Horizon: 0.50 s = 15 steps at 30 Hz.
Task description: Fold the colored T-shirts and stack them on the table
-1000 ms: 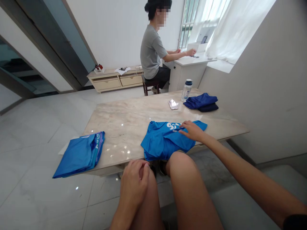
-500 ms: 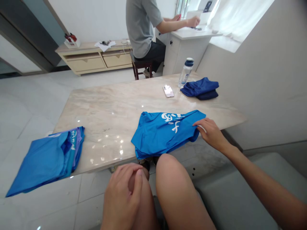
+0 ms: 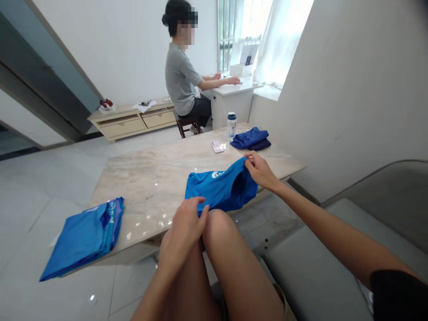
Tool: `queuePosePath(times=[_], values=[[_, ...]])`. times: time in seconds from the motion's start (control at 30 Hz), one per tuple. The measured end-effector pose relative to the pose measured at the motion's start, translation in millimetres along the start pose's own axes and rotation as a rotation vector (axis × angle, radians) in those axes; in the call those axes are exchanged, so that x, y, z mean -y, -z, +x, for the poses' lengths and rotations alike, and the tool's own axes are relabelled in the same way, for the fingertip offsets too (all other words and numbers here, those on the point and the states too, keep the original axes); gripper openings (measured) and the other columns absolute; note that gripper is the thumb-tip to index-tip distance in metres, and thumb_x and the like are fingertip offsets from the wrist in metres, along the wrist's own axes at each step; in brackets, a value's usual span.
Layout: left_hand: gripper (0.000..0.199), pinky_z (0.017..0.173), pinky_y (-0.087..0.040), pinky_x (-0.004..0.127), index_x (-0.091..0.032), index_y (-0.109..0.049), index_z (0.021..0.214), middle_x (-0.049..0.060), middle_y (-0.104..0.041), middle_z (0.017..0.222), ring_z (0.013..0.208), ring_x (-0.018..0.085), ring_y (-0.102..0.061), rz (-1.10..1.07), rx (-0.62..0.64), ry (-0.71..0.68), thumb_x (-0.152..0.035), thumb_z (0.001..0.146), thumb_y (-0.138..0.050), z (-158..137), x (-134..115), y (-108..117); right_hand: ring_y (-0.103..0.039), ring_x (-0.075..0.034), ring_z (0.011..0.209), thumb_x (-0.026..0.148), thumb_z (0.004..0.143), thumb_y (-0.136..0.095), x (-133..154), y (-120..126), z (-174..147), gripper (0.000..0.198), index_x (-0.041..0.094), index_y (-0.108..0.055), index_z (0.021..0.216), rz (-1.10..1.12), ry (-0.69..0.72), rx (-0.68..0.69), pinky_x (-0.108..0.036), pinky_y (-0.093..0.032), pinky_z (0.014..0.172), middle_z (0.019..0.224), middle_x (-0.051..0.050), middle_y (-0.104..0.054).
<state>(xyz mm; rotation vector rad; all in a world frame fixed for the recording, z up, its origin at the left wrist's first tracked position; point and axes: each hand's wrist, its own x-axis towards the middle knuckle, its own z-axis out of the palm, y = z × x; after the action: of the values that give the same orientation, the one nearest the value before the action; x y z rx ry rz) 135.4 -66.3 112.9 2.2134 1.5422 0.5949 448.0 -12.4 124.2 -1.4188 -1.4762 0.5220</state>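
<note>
A blue shirt (image 3: 216,189) with white print lies partly on the near edge of the table, its right end raised. My right hand (image 3: 259,169) pinches the raised edge between thumb and fingers. Below that grip the cloth gapes into a dark opening. My left hand (image 3: 189,218) is over my knee at the shirt's near left edge, thumb and fingers apart. Its fingertips overlap the cloth in view; whether they touch it I cannot tell.
Folded blue shirts (image 3: 80,236) overhang the marble table's (image 3: 133,178) left corner. At the back stand a water bottle (image 3: 231,127), a phone (image 3: 218,146) and dark blue folded cloth (image 3: 250,138). A person (image 3: 183,80) sits at a white desk (image 3: 230,100) beyond. A grey sofa (image 3: 321,258) is at my right.
My right hand has lifted the shirt's right end, which now gapes, and most of its print is hidden. My left hand has moved forward from my knee to the cloth. The view has tilted up.
</note>
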Motion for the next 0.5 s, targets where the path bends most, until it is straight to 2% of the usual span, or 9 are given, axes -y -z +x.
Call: queuePosePath(times=[0.03, 0.1, 0.13, 0.2, 0.27, 0.37, 0.43, 0.5], values=[[0.038, 0.108, -0.054, 0.045, -0.021, -0.072, 0.133, 0.015, -0.077, 0.135, 0.127, 0.034, -0.07, -0.009, 0.014, -0.04, -0.039, 0.1, -0.067, 17, -14, -5, -0.05, -0.017, 0.059, 0.048, 0.101, -0.056, 17, -3, 13, 0.023, 0.025, -0.059, 0.105, 0.026, 0.034, -0.008, -0.03, -0.037, 0.06, 0.064, 0.006, -0.055], [0.065, 0.111, -0.052, 0.043, -0.015, -0.061, 0.148, 0.021, -0.068, 0.15, 0.136, 0.036, -0.065, -0.032, 0.001, -0.072, -0.041, 0.092, -0.081, 52, -39, -16, -0.047, -0.017, 0.057, 0.045, 0.102, -0.058, 49, -4, 37, 0.019, 0.026, -0.059, 0.103, 0.06, 0.087, -0.03, -0.03, -0.035, 0.058, 0.061, 0.007, -0.051], [0.069, 0.11, -0.051, 0.043, -0.013, -0.06, 0.149, 0.023, -0.067, 0.15, 0.137, 0.037, -0.064, -0.031, -0.022, -0.068, -0.041, 0.09, -0.083, 67, -50, -20, -0.047, -0.017, 0.057, 0.043, 0.102, -0.059, 64, -3, 48, 0.017, 0.026, -0.059, 0.101, 0.075, 0.103, -0.042, -0.03, -0.035, 0.058, 0.061, 0.007, -0.05], [0.049, 0.106, -0.051, 0.043, -0.013, -0.068, 0.135, 0.022, -0.074, 0.137, 0.131, 0.036, -0.068, -0.045, -0.067, -0.015, -0.036, 0.094, -0.079, 91, -63, -22, -0.049, -0.017, 0.057, 0.04, 0.102, -0.06, 88, 4, 68, 0.013, 0.027, -0.058, 0.101, 0.11, 0.109, -0.061, -0.03, -0.036, 0.057, 0.061, 0.007, -0.051], [0.023, 0.101, -0.052, 0.041, -0.015, -0.075, 0.116, 0.018, -0.08, 0.12, 0.12, 0.034, -0.072, -0.167, -0.115, 0.049, -0.027, 0.097, -0.071, 105, -65, -14, -0.051, -0.017, 0.058, 0.037, 0.103, -0.06, 106, 16, 83, 0.011, 0.026, -0.057, 0.103, 0.16, 0.097, -0.081, -0.029, -0.038, 0.057, 0.063, 0.007, -0.052], [0.015, 0.093, -0.054, 0.038, -0.015, -0.076, 0.104, 0.014, -0.082, 0.105, 0.103, 0.028, -0.075, -0.419, -0.15, 0.078, -0.023, 0.096, -0.067, 113, -54, 22, -0.052, -0.016, 0.058, 0.035, 0.105, -0.061, 124, 37, 96, 0.011, 0.025, -0.057, 0.108, 0.245, 0.062, -0.124, -0.028, -0.04, 0.055, 0.068, 0.006, -0.056], [0.02, 0.087, -0.055, 0.036, -0.014, -0.076, 0.1, 0.012, -0.081, 0.096, 0.091, 0.024, -0.074, -0.493, -0.153, 0.071, -0.032, 0.095, -0.07, 112, -42, 60, -0.054, -0.015, 0.059, 0.034, 0.103, -0.063, 134, 49, 100, 0.013, 0.024, -0.058, 0.11, 0.294, 0.008, -0.14, -0.027, -0.044, 0.056, 0.071, 0.005, -0.058], [0.033, 0.087, -0.056, 0.036, -0.016, -0.075, 0.095, 0.01, -0.08, 0.092, 0.086, 0.023, -0.073, -0.587, -0.143, 0.051, -0.049, 0.09, -0.076, 105, -31, 103, -0.057, -0.015, 0.062, 0.032, 0.1, -0.066, 146, 59, 101, 0.015, 0.023, -0.06, 0.11, 0.33, -0.048, -0.145, -0.027, -0.048, 0.059, 0.074, 0.004, -0.061]])
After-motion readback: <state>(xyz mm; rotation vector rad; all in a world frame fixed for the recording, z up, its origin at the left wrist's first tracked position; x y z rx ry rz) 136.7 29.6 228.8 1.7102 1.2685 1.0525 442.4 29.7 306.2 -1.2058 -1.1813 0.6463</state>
